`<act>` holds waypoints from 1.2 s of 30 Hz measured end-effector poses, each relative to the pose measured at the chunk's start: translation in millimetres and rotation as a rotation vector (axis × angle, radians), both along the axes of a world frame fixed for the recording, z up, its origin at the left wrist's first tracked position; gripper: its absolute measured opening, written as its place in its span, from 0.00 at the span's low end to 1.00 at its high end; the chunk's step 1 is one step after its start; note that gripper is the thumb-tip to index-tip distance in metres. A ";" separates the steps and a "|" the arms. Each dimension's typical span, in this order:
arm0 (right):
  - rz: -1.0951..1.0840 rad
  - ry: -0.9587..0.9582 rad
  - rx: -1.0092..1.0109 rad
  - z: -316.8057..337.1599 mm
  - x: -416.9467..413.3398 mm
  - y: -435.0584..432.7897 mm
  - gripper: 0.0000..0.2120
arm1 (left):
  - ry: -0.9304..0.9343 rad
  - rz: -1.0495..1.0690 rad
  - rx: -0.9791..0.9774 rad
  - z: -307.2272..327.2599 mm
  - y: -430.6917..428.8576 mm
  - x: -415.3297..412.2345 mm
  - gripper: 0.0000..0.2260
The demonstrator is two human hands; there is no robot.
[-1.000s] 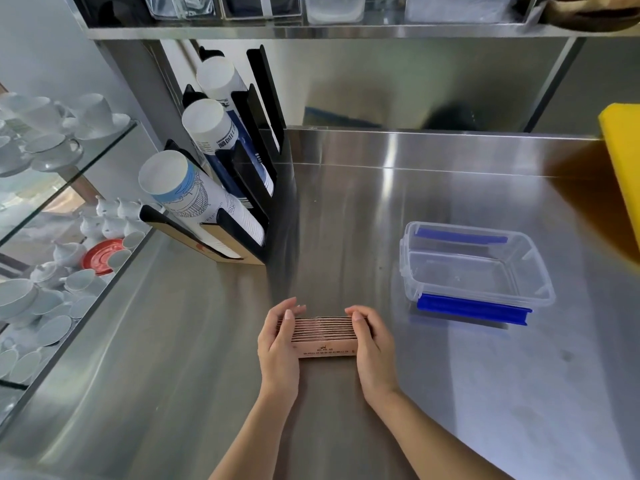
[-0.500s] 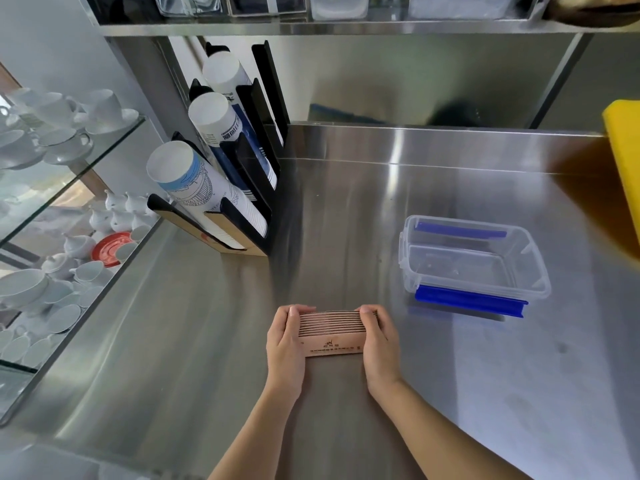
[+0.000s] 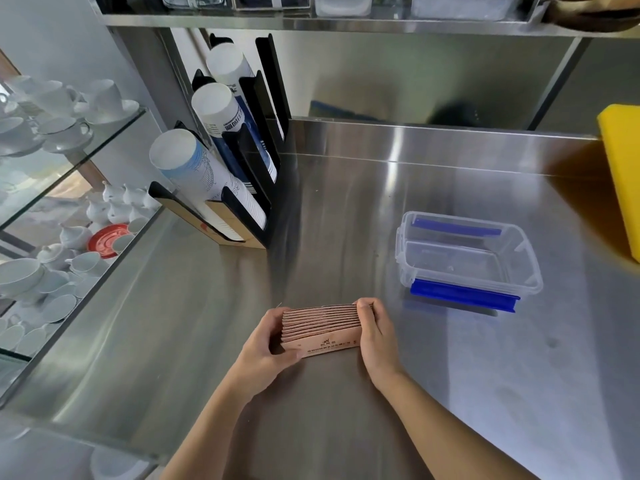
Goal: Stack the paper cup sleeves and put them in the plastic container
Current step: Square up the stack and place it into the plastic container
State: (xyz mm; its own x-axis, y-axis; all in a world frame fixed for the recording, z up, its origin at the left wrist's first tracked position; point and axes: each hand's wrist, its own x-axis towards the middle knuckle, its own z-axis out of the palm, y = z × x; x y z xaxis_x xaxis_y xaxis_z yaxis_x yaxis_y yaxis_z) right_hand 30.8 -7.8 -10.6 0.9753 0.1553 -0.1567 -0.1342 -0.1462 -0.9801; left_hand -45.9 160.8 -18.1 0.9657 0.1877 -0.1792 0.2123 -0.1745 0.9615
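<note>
Fingers [image 3: 367, 308] of both hands clamped on the ends of the brown corrugated paper cup sleeve stack [image 3: 320, 327] low over the steel counter [image 3: 346, 209]: keep edges flush, squeeze evenly, lower level into the empty clear plastic container [image 3: 467, 258] at right.

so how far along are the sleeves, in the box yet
Not yet. Stacking looks done: the cup sleeves form one squared bundle. In hand: the left hand and right hand clamp its ends above the steel counter. Left: move the bundle into the plastic container, which sits open and empty to the right.
</note>
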 end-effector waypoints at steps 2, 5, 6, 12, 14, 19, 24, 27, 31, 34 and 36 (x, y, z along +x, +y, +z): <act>0.007 -0.014 -0.015 0.4 0.1 -0.8 0.10 | -0.010 -0.003 0.089 0.5 1.3 -1.9 0.20; 0.049 -0.001 -0.030 2.7 -0.3 -4.9 0.11 | -0.028 0.014 0.118 1.8 -0.5 -3.4 0.18; 0.068 0.021 -0.007 3.4 -0.7 -8.2 0.10 | -0.032 0.020 0.121 2.0 -1.4 -3.4 0.18; 0.355 0.123 0.019 7.2 3.9 -43.6 0.20 | -0.031 0.027 0.130 1.1 -1.0 -2.4 0.18; 0.356 0.094 -0.053 8.0 4.4 -48.0 0.21 | -0.024 0.028 0.132 0.1 -0.2 -2.2 0.19; 0.238 0.073 -0.046 5.6 3.1 -46.4 0.20 | -0.017 0.038 0.136 1.3 0.4 -1.3 0.20; 0.211 0.036 -0.060 6.4 1.5 -46.0 0.19 | -0.005 0.029 0.180 3.5 8.1 -3.0 0.20; 0.210 0.030 -0.064 7.9 0.9 -46.0 0.20 | -0.002 0.032 0.204 5.3 8.3 -4.2 0.22; 0.188 0.044 -0.038 13.4 -1.8 -45.5 0.20 | -0.010 0.091 0.146 9.8 5.9 -3.2 0.20; 0.146 0.033 0.008 20.3 -2.2 -47.6 0.19 | -0.025 0.137 0.052 17.3 1.1 0.6 0.18; 0.102 0.005 0.002 27.6 1.3 -51.1 0.18 | -0.055 0.145 0.020 25.8 -4.7 8.2 0.17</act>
State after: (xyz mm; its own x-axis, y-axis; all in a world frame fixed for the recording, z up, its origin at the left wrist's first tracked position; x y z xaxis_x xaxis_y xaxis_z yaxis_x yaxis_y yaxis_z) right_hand 32.1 -59.0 17.0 0.9537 0.2537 -0.1613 -0.1238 -0.1575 -0.9797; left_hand -37.7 156.1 7.7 0.9366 0.3287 -0.1213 0.1833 -0.1647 0.9691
